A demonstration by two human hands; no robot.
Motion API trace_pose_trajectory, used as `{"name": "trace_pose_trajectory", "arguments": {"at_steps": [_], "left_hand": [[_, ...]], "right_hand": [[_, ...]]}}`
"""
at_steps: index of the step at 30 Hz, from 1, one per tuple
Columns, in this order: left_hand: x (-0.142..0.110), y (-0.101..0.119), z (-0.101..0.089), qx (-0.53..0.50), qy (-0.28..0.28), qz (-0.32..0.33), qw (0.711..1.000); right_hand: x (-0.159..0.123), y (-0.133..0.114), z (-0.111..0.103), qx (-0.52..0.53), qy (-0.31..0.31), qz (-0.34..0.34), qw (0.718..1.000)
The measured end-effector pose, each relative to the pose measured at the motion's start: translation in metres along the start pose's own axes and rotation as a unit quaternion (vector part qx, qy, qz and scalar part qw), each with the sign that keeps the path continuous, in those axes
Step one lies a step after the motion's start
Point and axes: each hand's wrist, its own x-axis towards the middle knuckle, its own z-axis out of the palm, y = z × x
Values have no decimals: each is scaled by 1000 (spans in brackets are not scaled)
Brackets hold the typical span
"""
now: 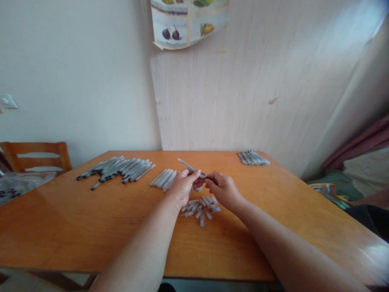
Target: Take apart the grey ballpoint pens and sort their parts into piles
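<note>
My left hand [184,187] is closed around a slim pen [186,164], its pale translucent end pointing up and to the left. At the pen's dark lower end, the fingertips of my right hand [221,187] are pinched together. Exactly what sits between those fingertips is too small to make out. Below both hands lies a loose pile of short, clear pen caps [202,217] on the table. A row of whitish, translucent pen barrels [162,179] rests just left of my left hand, partly hidden by it.
The wooden table [127,227] carries a large heap of dark-ended pens [121,168] at the left. A neat stack of pens [253,157] lies at the far right corner. A wooden chair [62,156] and a plastic bag [24,186] are beyond the left edge.
</note>
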Motion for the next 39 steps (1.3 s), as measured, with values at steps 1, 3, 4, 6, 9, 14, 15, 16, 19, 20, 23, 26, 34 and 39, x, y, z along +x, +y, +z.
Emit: {"name": "trace_pose_trajectory", "arguments": {"at_steps": [1,3,4,6,9,14,15,16,19,20,23,26,34,39], "left_hand": [[0,0,0,0,1,-1,1000],[0,-1,0,-4,3,-5,1000],[0,-2,0,-7,3,-6,1000],[1,-2,0,-10,5,-8,1000],[2,-2,0,-10,13,-8,1000],[4,-3,-2,-16,20,-5,1000],[5,-4,-3,-20,21,-5,1000],[5,-4,-3,-23,21,-6,999],[8,-6,-6,-36,27,-9,999],[9,-6,-7,-40,29,-10,999],[12,-6,-10,-61,33,-14,998],[14,-5,-12,-84,38,-19,996],[12,3,-12,-108,65,-27,992],[13,3,-14,-109,59,-23,992]], "right_hand": [[0,-2,-1,-12,4,0,1000],[-1,-4,-2,-30,11,-4,999],[-1,-4,-2,-37,14,-8,999],[-1,-3,-1,-54,21,-17,998],[-1,-1,-1,-73,29,-27,997],[0,-1,-1,-63,27,-31,997],[0,-1,-1,-62,27,-33,997],[0,-1,-1,-61,27,-35,997],[1,1,-2,-60,29,-37,997],[2,2,-3,-59,28,-36,997],[3,4,-6,-56,20,-32,998],[3,4,-8,-56,14,-29,998],[14,20,-22,-84,33,4,996],[24,45,-41,-149,55,41,986]]}}
